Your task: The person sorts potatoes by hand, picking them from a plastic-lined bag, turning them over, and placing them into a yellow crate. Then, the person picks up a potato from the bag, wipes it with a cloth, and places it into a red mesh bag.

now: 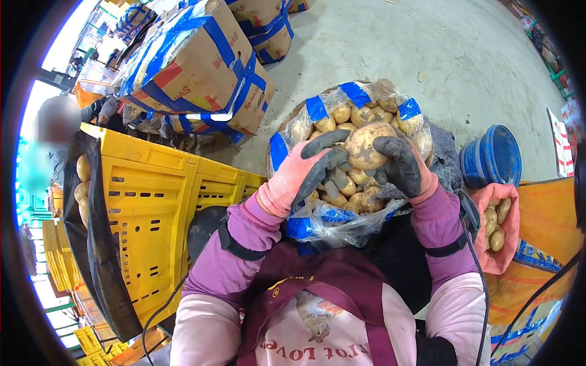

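A large potato point(366, 145) with brown soil patches is held up between my two gloved hands. My left hand point(322, 163), in a pink glove with dark grey palm and fingers, has curled fingertips at the potato's left side. My right hand point(400, 166), in a matching glove, grips its right side with one finger across the front. Just below both hands is a round container lined with clear plastic point(342, 230), its rim fixed with blue tape point(355, 94). Many potatoes point(369, 198) fill it, partly hidden by my hands.
Yellow slatted crates point(146, 207) stand at left, with potatoes point(82, 192) behind a black liner. Blue-taped cardboard boxes point(201, 67) are beyond. To the right are a blue bucket point(491, 157) and a pink sack point(513, 235) of potatoes. Another person's sleeve point(91, 111) shows far left.
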{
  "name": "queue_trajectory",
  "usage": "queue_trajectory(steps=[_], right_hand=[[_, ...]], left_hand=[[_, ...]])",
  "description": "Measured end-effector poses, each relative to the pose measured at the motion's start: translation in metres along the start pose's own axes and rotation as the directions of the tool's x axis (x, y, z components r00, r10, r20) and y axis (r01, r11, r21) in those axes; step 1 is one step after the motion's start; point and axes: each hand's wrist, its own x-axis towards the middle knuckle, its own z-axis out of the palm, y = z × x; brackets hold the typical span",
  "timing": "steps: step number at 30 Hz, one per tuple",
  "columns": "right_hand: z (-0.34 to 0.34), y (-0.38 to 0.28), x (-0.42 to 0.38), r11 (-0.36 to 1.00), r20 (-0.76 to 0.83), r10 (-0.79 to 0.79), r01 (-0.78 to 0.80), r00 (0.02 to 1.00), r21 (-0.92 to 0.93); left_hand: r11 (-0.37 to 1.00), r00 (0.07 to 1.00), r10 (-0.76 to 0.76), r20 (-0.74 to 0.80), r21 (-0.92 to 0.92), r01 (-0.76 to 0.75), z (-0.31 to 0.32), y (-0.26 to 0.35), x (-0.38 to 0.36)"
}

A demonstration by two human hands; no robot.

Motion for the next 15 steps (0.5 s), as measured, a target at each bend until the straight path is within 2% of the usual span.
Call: queue_trajectory(steps=[1, 2, 3, 5, 6, 8, 9, 11, 12, 13, 15], right_hand=[[0.003, -0.008, 0.003, 0.923, 0.012, 0.279, -0.271, 0.960, 0.274], [0.004, -0.009, 0.004, 0.922, 0.013, 0.279, -0.272, 0.960, 0.276], [0.005, -0.009, 0.004, 0.924, 0.012, 0.267, -0.259, 0.964, 0.282], [0.008, -0.012, 0.003, 0.925, 0.012, 0.258, -0.250, 0.966, 0.287], [0.010, -0.015, 0.002, 0.921, 0.001, 0.266, -0.254, 0.964, 0.294], [0.017, -0.016, 0.001, 0.917, -0.010, 0.273, -0.258, 0.962, 0.304], [0.020, -0.012, 0.000, 0.902, -0.030, 0.292, -0.264, 0.956, 0.342], [0.020, -0.014, 0.000, 0.884, -0.044, 0.314, -0.276, 0.948, 0.377], [0.019, -0.019, 0.003, 0.895, -0.021, 0.260, -0.233, 0.965, 0.380], [0.018, -0.023, 0.006, 0.905, -0.003, 0.200, -0.183, 0.980, 0.385], [0.017, -0.032, 0.008, 0.932, -0.021, 0.152, -0.136, 0.988, 0.337]], left_hand=[[0.966, 0.975, 0.172, 0.139, 0.172, -0.195, -0.001, 0.000, -0.001], [0.966, 0.976, 0.170, 0.138, 0.173, -0.193, 0.000, -0.001, -0.001], [0.999, 0.996, 0.032, 0.080, 0.030, -0.035, 0.004, -0.002, 0.000], [0.926, 0.965, -0.262, 0.029, -0.276, 0.259, 0.011, -0.004, 0.001], [0.926, 0.965, -0.261, 0.027, -0.277, 0.258, 0.012, -0.006, 0.001], [0.991, 0.991, -0.129, -0.020, -0.044, 0.128, 0.013, -0.011, -0.001], [0.991, 0.992, -0.126, -0.022, -0.043, 0.125, 0.018, -0.010, -0.001], [0.974, 0.962, -0.187, -0.200, -0.164, 0.155, 0.030, -0.008, -0.002], [0.994, 0.980, -0.020, -0.196, -0.106, 0.000, 0.027, -0.011, 0.001], [0.995, 0.980, -0.017, -0.196, -0.101, -0.003, 0.021, -0.007, 0.001], [0.948, 0.980, -0.197, -0.043, -0.263, 0.179, 0.010, 0.010, 0.001]])
